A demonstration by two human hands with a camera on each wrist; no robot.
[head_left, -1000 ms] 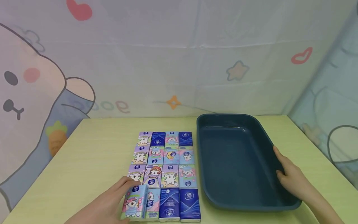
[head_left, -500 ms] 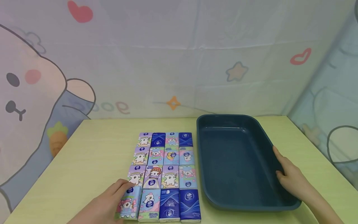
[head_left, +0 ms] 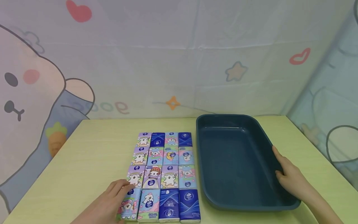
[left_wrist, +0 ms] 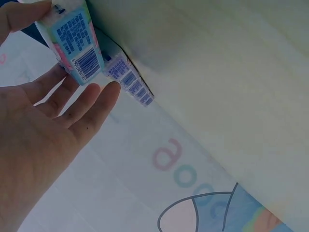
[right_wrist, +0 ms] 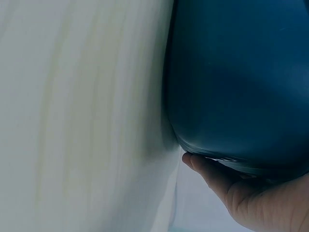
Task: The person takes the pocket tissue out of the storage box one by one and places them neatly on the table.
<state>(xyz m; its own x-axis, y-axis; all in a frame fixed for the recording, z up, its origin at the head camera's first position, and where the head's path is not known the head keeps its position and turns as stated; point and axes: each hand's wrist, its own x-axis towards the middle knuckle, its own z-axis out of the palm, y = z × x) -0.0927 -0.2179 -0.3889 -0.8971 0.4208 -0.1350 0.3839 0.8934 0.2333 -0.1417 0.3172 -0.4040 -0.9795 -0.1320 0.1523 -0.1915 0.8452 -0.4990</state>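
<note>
In the head view my left hand (head_left: 107, 200) is at the near-left corner of a block of tissue packs. It holds a light-blue tissue pack (head_left: 129, 205) with a cartoon bear, its thumb at the near end and fingers at the far end. The left wrist view shows that pack's barcoded side (left_wrist: 79, 46) between thumb and fingers. My right hand (head_left: 293, 179) grips the right side of a dark-blue rectangular tub (head_left: 237, 207), thumb over the rim. In the right wrist view, fingers touch the tub's outer wall (right_wrist: 231, 87).
Several cartoon and plain blue tissue packs (head_left: 169, 203) lie flat in neat rows and columns, just left of the tub. All stand on a pale yellow-green table (head_left: 92, 155). Behind hangs a printed curtain (head_left: 156, 62).
The light-blue pack in my left hand has come down and left, from partly over its neighbour to flat beside it in the near row. My right hand and the tub have stayed put.
</note>
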